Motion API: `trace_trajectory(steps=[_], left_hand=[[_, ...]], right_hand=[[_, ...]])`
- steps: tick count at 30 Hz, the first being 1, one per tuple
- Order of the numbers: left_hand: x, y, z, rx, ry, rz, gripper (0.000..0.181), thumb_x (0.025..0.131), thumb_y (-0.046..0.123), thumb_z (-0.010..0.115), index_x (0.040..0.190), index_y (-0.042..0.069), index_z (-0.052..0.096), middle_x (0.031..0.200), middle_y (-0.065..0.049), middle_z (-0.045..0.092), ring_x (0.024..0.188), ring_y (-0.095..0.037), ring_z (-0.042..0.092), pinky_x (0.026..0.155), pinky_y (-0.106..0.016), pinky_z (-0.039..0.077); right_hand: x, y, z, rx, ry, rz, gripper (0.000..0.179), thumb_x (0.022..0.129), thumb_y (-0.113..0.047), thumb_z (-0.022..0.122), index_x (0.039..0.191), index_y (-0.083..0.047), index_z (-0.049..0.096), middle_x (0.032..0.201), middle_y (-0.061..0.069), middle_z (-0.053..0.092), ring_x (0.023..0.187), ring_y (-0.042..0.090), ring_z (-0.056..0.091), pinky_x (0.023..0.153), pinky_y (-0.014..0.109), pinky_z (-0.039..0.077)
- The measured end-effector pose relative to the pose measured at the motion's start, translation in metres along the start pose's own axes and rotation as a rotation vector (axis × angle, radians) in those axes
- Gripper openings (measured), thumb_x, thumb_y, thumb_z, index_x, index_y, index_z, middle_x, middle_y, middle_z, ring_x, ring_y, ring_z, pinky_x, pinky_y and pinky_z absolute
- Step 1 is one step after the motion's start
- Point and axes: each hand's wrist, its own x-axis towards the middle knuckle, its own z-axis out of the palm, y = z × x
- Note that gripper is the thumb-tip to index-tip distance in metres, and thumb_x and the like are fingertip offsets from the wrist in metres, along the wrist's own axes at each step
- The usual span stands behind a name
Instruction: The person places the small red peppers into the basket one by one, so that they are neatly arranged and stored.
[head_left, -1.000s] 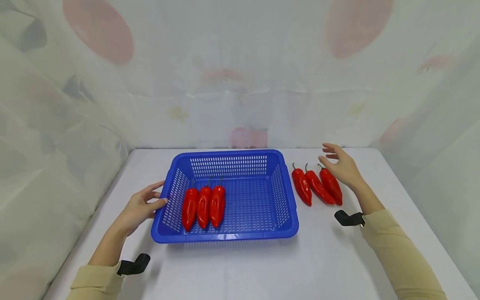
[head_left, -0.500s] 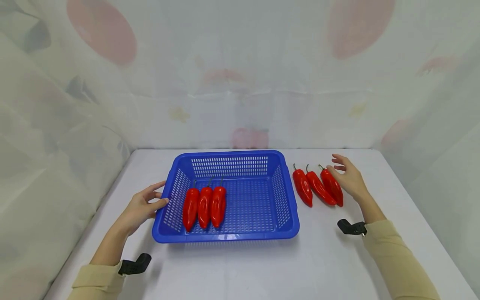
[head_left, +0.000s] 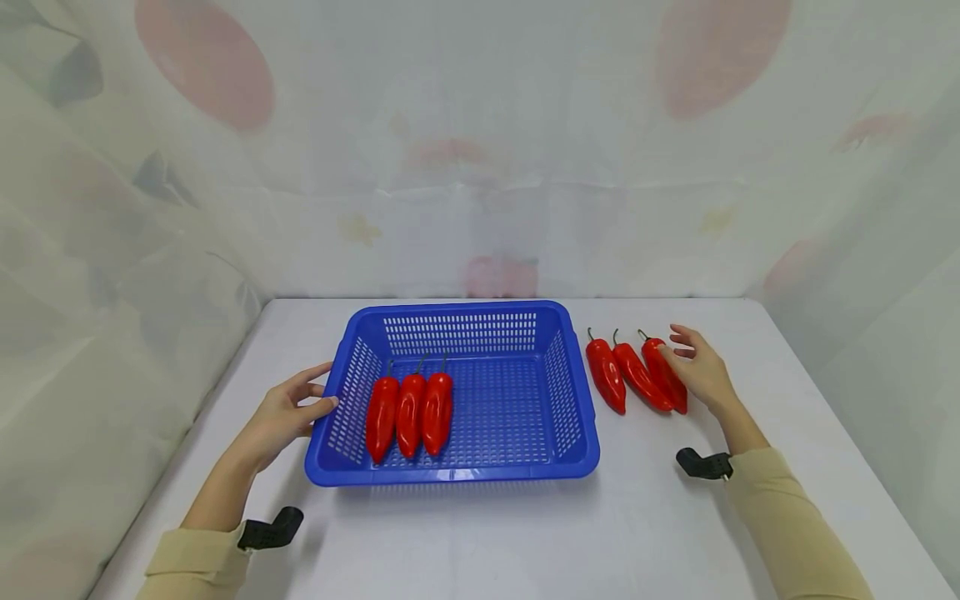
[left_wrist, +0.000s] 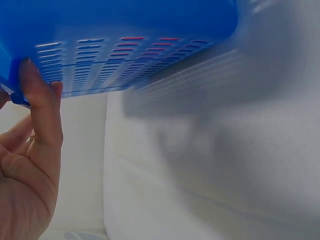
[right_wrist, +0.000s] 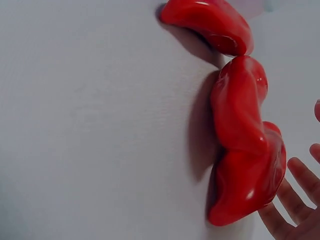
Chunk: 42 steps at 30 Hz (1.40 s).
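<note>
On a white table (head_left: 480,542), a shallow blue basket (head_left: 452,475) with slotted walls, a little left of centre. Inside, toward the left end, three shiny red peppers (head_left: 409,415) lying side by side, stalks pointing to the far wall. To the right of the basket, directly on the table, three more red peppers in a loose slanting row — a near pepper (head_left: 605,375) just beside the basket, a middle pepper (head_left: 641,379), and a far-right pepper (head_left: 670,379), the last two touching.

At the basket's left rim, the left hand (head_left: 281,417), gripping it between thumb and fingers. In the left wrist view, one fingertip pressed against the blue plastic, with a soft shadow on the table below.

Over the far-right pepper, the right hand (head_left: 701,371), fingers spread and gently bent, not closed around anything. In the right wrist view, fingertips right at the pepper's edge — perhaps touching, though hard to tell from this angle.

On both arms, beige sleeves (head_left: 780,517) and small black cameras (head_left: 703,463) at the wrists. Behind and at the sides, a pale sheet (head_left: 480,100) with faded red, grey and yellow prints.
</note>
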Motion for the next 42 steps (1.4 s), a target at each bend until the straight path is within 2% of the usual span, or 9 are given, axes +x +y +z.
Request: trace_trajectory(steps=[2,5,9,18,30,42], left_hand=[[0.000,0.000,0.000,0.001,0.000,-0.001,0.067,0.081,0.030,0.061,0.137,0.018,0.026,0.107,-0.020,0.048,0.079,-0.026,0.061,0.065,-0.038,0.053],[0.001,-0.001,0.000,0.004,0.001,-0.002,0.067,0.081,0.031,0.061,0.137,0.019,0.026,0.107,-0.020,0.048,0.080,-0.025,0.061,0.065,-0.037,0.053],[0.001,-0.002,0.000,0.006,0.003,-0.007,0.068,0.080,0.032,0.061,0.137,0.020,0.026,0.107,-0.020,0.047,0.080,-0.025,0.061,0.066,-0.037,0.053],[0.001,-0.002,0.000,0.010,0.006,-0.016,0.068,0.080,0.032,0.061,0.137,0.020,0.026,0.106,-0.020,0.048,0.080,-0.025,0.061,0.066,-0.037,0.053],[0.001,-0.003,0.000,0.001,0.001,-0.008,0.067,0.081,0.032,0.060,0.137,0.020,0.026,0.106,-0.020,0.048,0.080,-0.026,0.061,0.066,-0.037,0.053],[0.002,-0.005,0.000,0.009,0.008,-0.002,0.067,0.081,0.032,0.060,0.137,0.020,0.026,0.106,-0.019,0.048,0.080,-0.025,0.061,0.065,-0.036,0.053]], right_hand=[[-0.004,-0.005,-0.001,-0.013,-0.002,0.021,0.070,0.082,-0.053,0.046,0.138,-0.018,0.024,0.129,0.019,0.037,0.111,0.037,0.041,0.065,0.039,0.052],[-0.006,-0.006,-0.001,-0.026,-0.004,0.039,0.069,0.083,-0.051,0.046,0.137,-0.013,0.024,0.128,0.020,0.038,0.110,0.037,0.042,0.069,0.040,0.052],[-0.005,-0.002,0.001,-0.030,-0.021,0.037,0.068,0.085,-0.048,0.045,0.137,-0.010,0.023,0.127,0.024,0.037,0.109,0.040,0.041,0.078,0.047,0.046],[-0.003,0.006,0.006,-0.076,-0.048,0.041,0.067,0.085,-0.045,0.046,0.136,-0.008,0.023,0.126,0.025,0.038,0.106,0.039,0.042,0.075,0.045,0.049],[-0.005,0.003,0.006,-0.108,-0.086,0.038,0.070,0.084,-0.044,0.048,0.136,-0.004,0.023,0.124,0.027,0.037,0.103,0.038,0.041,0.071,0.041,0.051],[-0.002,0.005,0.008,-0.147,-0.120,0.043,0.074,0.083,-0.046,0.050,0.136,-0.004,0.021,0.123,0.028,0.035,0.104,0.041,0.039,0.072,0.046,0.050]])
